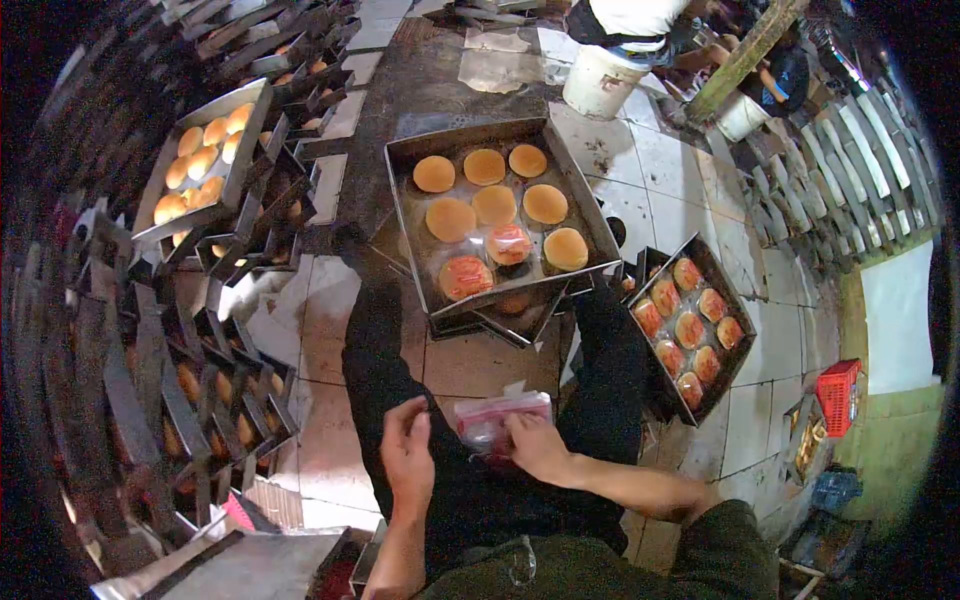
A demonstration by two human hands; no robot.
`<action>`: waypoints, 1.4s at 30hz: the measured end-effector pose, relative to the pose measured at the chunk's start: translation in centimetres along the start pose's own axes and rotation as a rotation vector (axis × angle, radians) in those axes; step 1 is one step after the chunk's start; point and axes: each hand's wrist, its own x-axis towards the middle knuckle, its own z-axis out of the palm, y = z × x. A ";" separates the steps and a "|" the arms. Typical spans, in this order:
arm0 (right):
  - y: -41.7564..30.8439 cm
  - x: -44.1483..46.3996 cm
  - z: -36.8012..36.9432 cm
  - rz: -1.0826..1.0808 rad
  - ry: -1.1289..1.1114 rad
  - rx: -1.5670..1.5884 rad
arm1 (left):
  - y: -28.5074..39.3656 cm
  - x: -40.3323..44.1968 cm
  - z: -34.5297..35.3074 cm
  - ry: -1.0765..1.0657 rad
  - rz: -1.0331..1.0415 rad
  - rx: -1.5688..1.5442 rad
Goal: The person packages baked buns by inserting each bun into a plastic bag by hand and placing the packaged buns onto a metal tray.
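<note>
My right hand point(537, 448) is closed on a stack of clear plastic bags point(500, 410) with pink printing, resting over my lap. To its left, my left hand point(408, 450) is raised with its fingers apart and nothing in them. Beyond my knees, a metal tray point(408, 215) holds several round buns; two near its front edge, one of them a bun point(466, 277) at the left, show red printed wrapping. On the right, a second dark tray point(722, 375) holds several buns in red-printed wrapping.
Stacked trays of buns stand at the left, topped by a tray point(243, 165). At the top right are a white bucket point(600, 85) and people seated. A red basket point(838, 396) and slatted stacked trays point(845, 165) line the right side.
</note>
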 end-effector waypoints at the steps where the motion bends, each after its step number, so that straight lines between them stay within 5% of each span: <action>1: 0.3 0.6 -0.6 0.092 -0.073 0.067 | -0.5 0.2 0.7 0.008 0.007 -0.008; 2: 0.9 0.8 -0.5 -0.175 -0.051 -0.006 | -1.2 0.6 1.4 -0.181 0.045 0.009; 4: -0.1 0.9 -2.2 -0.254 -0.012 -0.001 | -3.3 0.9 1.6 -0.369 0.067 0.037; 6: 0.2 1.2 -2.7 -0.332 0.029 -0.012 | -4.5 1.7 1.7 -0.813 0.049 0.255; 8: 1.2 1.8 -1.6 -0.258 0.207 0.219 | -4.7 2.2 1.6 -0.770 0.041 0.289; 10: 1.5 2.5 -1.5 -0.188 0.164 0.194 | -5.7 2.6 1.3 -0.718 0.002 0.331; 12: 1.6 2.5 -1.9 -0.034 0.052 0.131 | -8.4 2.6 1.6 -0.688 0.187 0.343; 16: 1.3 6.8 -5.6 -0.241 0.566 -0.263 | -7.7 3.1 2.5 -0.531 0.052 0.388; 18: 1.1 7.3 -8.8 0.162 0.281 0.432 | -6.5 4.3 2.4 -0.467 0.383 0.389; 19: 1.5 7.6 -9.9 0.254 0.383 0.743 | -5.5 4.6 2.4 -0.468 0.375 0.387; 22: 1.8 9.5 -12.2 0.227 0.625 0.884 | -1.4 5.4 3.0 -0.498 -0.398 -0.551; 25: 3.8 11.0 -11.9 0.264 0.713 0.896 | -2.3 7.1 3.1 -0.383 -0.370 -0.329; 27: 5.3 11.6 -12.2 0.345 0.363 0.694 | -2.8 8.1 3.0 -0.306 -0.333 -0.285; 28: 5.5 11.8 -12.2 0.272 0.462 0.326 | -4.6 8.7 2.6 -0.231 -0.222 0.008; 29: 5.8 12.3 -12.0 0.279 0.447 0.327 | -4.8 9.3 2.7 -0.154 -0.110 0.299; 31: 6.9 13.2 -11.8 0.226 -0.150 0.695 | -4.5 9.9 3.2 -0.136 -0.157 0.142; 33: 14.7 16.5 -7.8 0.346 0.482 0.517 | -5.1 10.4 3.4 -0.129 -0.342 0.221; 34: 17.9 18.5 -8.9 0.511 0.633 0.350 | -5.1 10.7 3.7 -0.124 -0.353 0.162; 35: 21.1 20.2 -9.0 0.526 0.733 0.191 | -5.9 10.9 3.8 -0.127 -0.359 0.162; 36: 27.0 21.8 -7.4 0.405 0.777 -0.144 | -7.1 11.2 3.7 -0.115 -0.439 -0.173; 37: 28.9 23.0 -7.2 0.411 0.766 -0.142 | -7.8 11.2 3.6 -0.097 -0.518 -0.508; 39: 30.1 24.4 -7.1 0.687 0.485 -0.299 | -7.9 11.1 3.6 -0.137 -0.539 -0.640; 42: 28.8 23.6 -9.0 0.597 0.245 -0.327 | -6.8 11.8 3.7 -0.146 -0.598 -0.843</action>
